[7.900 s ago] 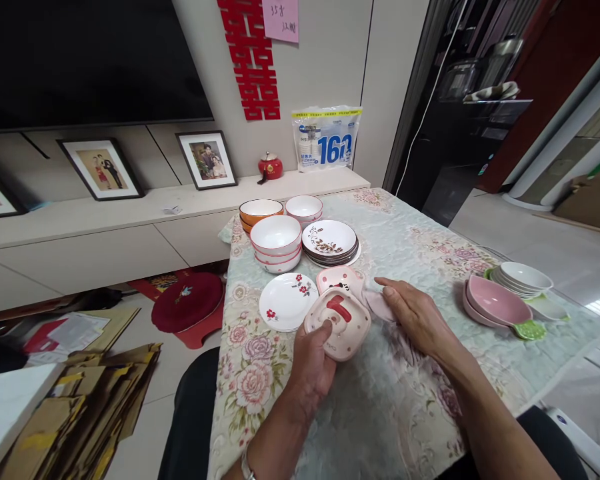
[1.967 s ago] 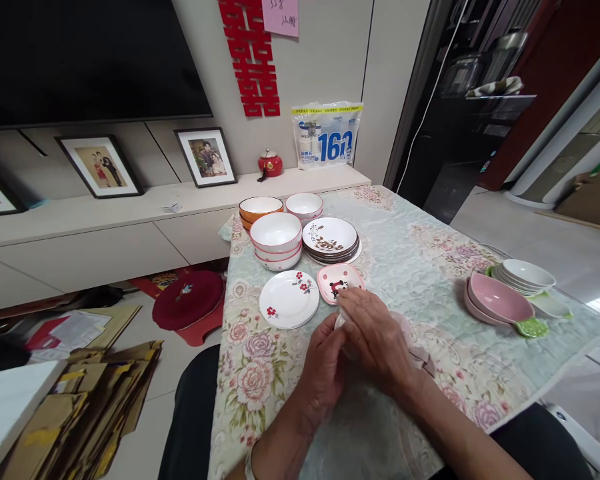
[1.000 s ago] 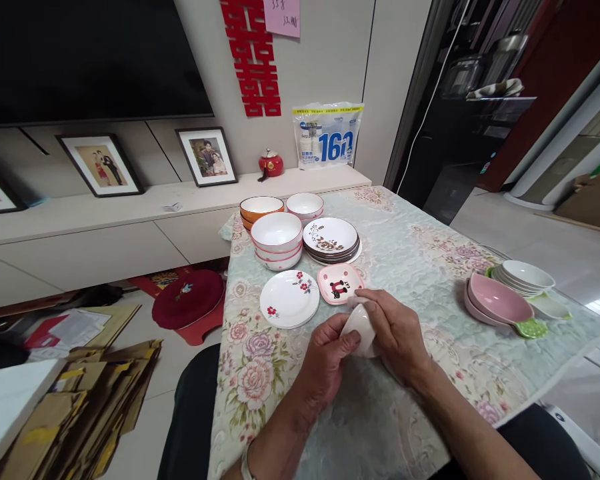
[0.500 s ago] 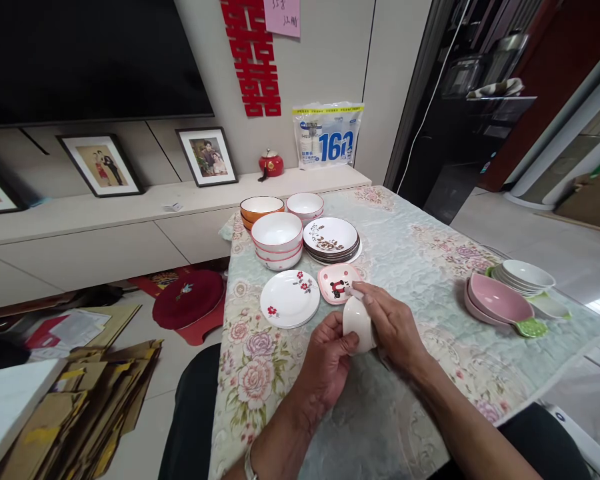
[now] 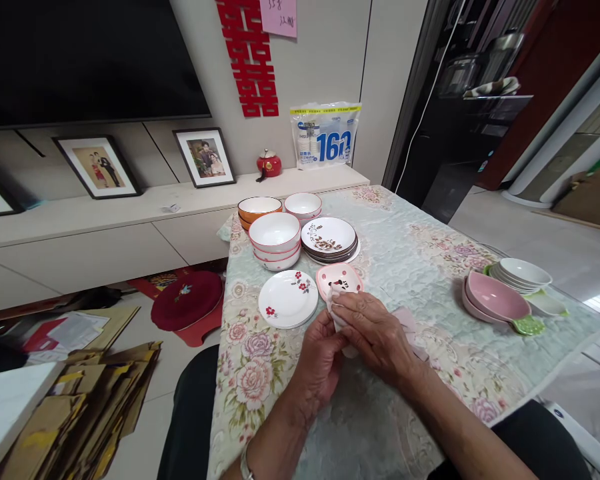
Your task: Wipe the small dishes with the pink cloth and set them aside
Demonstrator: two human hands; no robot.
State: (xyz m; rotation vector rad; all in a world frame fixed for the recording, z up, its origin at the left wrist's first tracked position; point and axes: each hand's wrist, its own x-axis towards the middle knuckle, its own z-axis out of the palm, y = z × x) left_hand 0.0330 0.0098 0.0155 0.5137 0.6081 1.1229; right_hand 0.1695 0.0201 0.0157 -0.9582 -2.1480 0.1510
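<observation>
My left hand [image 5: 322, 357] is closed on the edge of a small white dish [image 5: 351, 351], held above the near part of the table. Most of that dish is hidden by my fingers. My right hand [image 5: 375, 330] lies over it, pressing a pale pinkish cloth [image 5: 408, 323] against it; the cloth's loose end hangs out to the right. Just beyond my fingertips sits a pink-rimmed square dish [image 5: 353, 273] with a cartoon figure. To the left of it lie stacked white plates with red flowers [image 5: 286, 303].
Behind stand stacked red-rimmed bowls [image 5: 275, 233], orange bowls [image 5: 250, 210] and brown-flowered plates [image 5: 330, 235]. Pink leaf-shaped bowls [image 5: 497, 297] and small white bowls [image 5: 525, 272] sit at the right on the floral tablecloth [image 5: 255, 380]. A red stool [image 5: 187, 300] and flattened cardboard [image 5: 90, 393] are on the floor.
My right hand has moved left across the white dish with the cloth, covering more of it. The cloth's loose end now shows on the right.
</observation>
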